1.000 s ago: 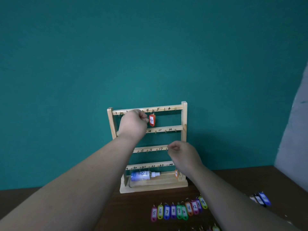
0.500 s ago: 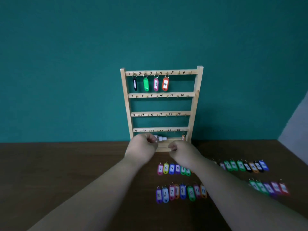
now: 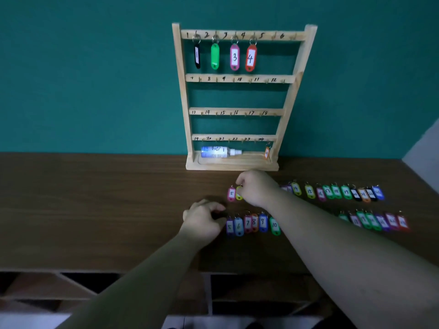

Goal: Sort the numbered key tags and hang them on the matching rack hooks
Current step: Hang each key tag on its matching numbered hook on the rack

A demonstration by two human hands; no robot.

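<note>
Both hands have dropped from the wooden hook rack (image 3: 237,112) to the tabletop rows; right hand (image 3: 257,188) pinches the yellow plastic key tag (image 3: 238,197) beside pink tag 5 (image 3: 231,194), left hand (image 3: 203,220) curled, hold unclear; next, lift it to its matching hook.

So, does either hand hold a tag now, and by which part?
The right hand pinches the yellow tag at its ring end. The left hand is curled; whether it holds anything cannot be told.
</note>
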